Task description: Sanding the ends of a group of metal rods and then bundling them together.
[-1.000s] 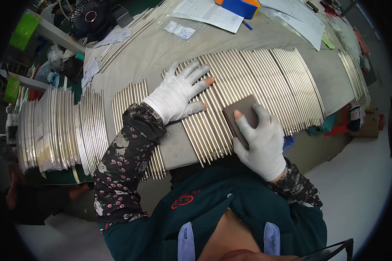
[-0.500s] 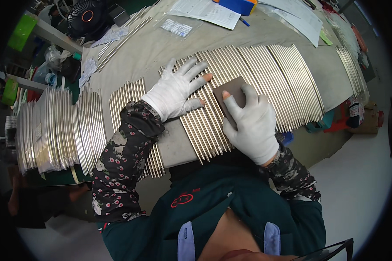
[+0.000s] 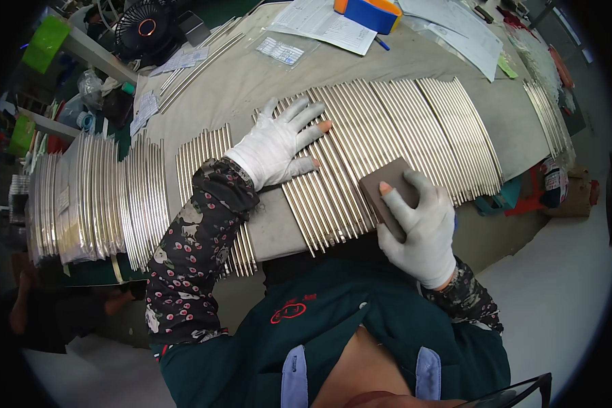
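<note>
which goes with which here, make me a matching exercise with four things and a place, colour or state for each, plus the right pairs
Column one:
1. left hand
2. right hand
3. fan
4. leftmost rods

Column two:
a. black, at the upper left of the view
b. gripping a brown block
c. silvery, in clear plastic
d. fingers spread over the middle metal rods

Right pairs: 1-d, 2-b, 3-a, 4-c
</note>
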### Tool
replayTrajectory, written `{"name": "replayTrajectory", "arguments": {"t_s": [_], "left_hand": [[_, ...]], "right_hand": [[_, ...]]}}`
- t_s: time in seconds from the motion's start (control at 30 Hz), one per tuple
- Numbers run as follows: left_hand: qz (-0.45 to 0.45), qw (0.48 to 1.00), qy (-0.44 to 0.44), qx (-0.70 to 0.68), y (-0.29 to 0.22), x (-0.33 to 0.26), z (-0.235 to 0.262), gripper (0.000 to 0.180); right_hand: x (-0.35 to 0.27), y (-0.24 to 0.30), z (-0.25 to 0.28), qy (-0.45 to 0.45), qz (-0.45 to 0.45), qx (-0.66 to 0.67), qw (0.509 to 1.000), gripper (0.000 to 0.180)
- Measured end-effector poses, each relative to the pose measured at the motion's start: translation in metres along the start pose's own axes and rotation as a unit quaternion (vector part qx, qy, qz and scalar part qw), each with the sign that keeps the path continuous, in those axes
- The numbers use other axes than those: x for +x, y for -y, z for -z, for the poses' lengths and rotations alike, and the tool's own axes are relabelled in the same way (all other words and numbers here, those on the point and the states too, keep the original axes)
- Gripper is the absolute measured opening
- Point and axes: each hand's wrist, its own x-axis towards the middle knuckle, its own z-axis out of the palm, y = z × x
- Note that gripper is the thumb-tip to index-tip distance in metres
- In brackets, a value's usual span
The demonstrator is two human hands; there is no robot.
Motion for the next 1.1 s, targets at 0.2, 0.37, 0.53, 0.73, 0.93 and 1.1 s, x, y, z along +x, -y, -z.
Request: {"name": "replayTrajectory", "arguments": {"t_s": [0.2, 0.37, 0.53, 0.73, 0.93, 1.1], "left_hand": [[-0.012, 0.998, -0.051, -0.041, -0.002, 0.003, 0.003, 0.072], [-0.012, 1.0, 0.003, 0.004, -0.003, 0.001, 0.0, 0.069], [-0.008, 1.0, 0.014, 0.007, 0.0, -0.013, 0.003, 0.07], [0.008, 1.0, 0.016, 0.0, -0.003, -0.016, 0.005, 0.069], [-0.006, 1.0, -0.02, -0.007, -0.003, -0.015, 0.003, 0.067], [0.009, 1.0, -0.016, -0.007, -0.004, -0.017, 0.003, 0.066]], "right_hand": [[-0.008, -0.004, 0.001, -0.021, -0.037, 0.007, 0.999, 0.058], [-0.009, -0.003, -0.002, -0.032, -0.031, 0.023, 0.999, 0.058], [-0.009, -0.001, -0.003, -0.025, -0.025, 0.03, 0.999, 0.058], [-0.004, 0.004, -0.009, -0.001, -0.006, 0.027, 1.0, 0.057], [0.048, 0.017, -0.032, 0.016, 0.031, -0.056, 0.998, 0.05], [0.018, 0.009, -0.015, 0.06, 0.051, -0.009, 0.997, 0.05]]}}
